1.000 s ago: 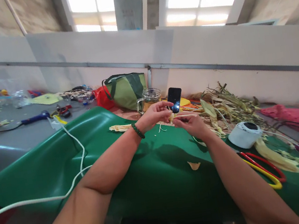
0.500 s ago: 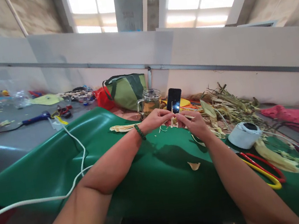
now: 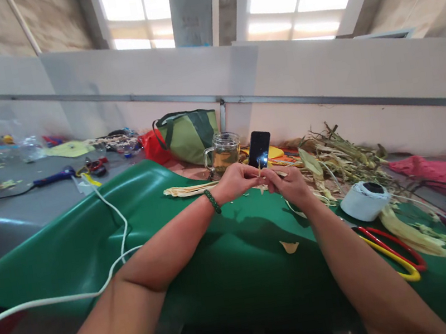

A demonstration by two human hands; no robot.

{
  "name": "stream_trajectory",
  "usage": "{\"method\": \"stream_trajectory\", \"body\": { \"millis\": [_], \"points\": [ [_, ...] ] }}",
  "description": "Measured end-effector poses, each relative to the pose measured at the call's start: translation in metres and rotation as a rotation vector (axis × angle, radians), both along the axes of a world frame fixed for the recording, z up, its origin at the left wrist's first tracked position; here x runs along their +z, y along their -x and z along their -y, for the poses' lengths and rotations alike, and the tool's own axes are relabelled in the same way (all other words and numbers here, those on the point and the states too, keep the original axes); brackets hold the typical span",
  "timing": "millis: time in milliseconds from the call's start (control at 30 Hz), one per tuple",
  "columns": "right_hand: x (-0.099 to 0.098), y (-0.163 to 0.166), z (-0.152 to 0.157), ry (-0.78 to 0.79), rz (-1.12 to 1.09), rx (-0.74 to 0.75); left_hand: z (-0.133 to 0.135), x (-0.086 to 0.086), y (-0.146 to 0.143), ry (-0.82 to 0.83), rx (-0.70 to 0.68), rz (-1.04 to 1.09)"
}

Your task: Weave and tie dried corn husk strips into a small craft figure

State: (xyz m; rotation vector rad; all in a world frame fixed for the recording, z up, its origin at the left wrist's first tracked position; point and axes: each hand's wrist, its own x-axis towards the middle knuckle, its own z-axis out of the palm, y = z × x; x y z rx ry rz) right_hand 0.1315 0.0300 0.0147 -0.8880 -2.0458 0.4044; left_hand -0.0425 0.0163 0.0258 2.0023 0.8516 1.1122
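Presently, one thin pale piece (image 3: 259, 168), pinched between closed fingers of left hand (image 3: 235, 181) and right hand (image 3: 289, 183), phone (image 3: 259, 145) just beyond them; uneven pulling could tear something so slender

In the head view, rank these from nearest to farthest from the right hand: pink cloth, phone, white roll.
1. Phone: just beyond the right hand, slightly left.
2. White roll: to its right.
3. Pink cloth: farther right.
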Motion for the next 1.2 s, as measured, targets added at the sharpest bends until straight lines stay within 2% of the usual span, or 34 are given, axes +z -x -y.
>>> {"method": "stream_trajectory", "body": {
  "millis": [100,200,367,433,567,700,833,900,1033,1133,1200],
  "points": [
    [-0.002,-0.001,-0.002,-0.045,0.037,-0.027,0.002,-0.003,-0.004,-0.077,0.073,-0.091],
    [-0.002,-0.002,-0.001,-0.059,0.004,-0.053,0.003,-0.005,-0.007,-0.127,0.132,-0.085],
    [0.002,-0.004,0.005,-0.043,-0.103,-0.018,0.008,-0.002,-0.006,-0.281,0.161,-0.080],
    [0.002,-0.004,0.003,-0.020,-0.129,0.009,0.007,-0.001,-0.005,-0.295,0.140,-0.087],
    [0.000,-0.008,-0.006,0.113,-0.146,0.064,0.000,-0.002,-0.001,-0.142,0.035,-0.057],
    [0.000,-0.015,-0.011,0.196,-0.297,0.074,-0.008,-0.004,0.003,0.025,-0.037,0.052],
    [-0.001,-0.016,-0.011,0.394,-0.253,0.268,-0.010,-0.001,0.008,0.208,-0.139,0.175],
    [-0.002,-0.013,-0.011,0.388,-0.206,0.293,-0.010,0.001,0.011,0.337,-0.200,0.203],
    [-0.001,-0.012,-0.011,0.281,-0.177,0.232,-0.009,0.003,0.015,0.529,-0.282,0.317],
    [0.001,-0.014,-0.008,0.248,-0.128,0.214,-0.007,0.005,0.016,0.618,-0.325,0.415],
    [0.001,-0.014,-0.008,0.292,-0.146,0.225,-0.006,0.007,0.017,0.644,-0.327,0.466]
  ]
}}
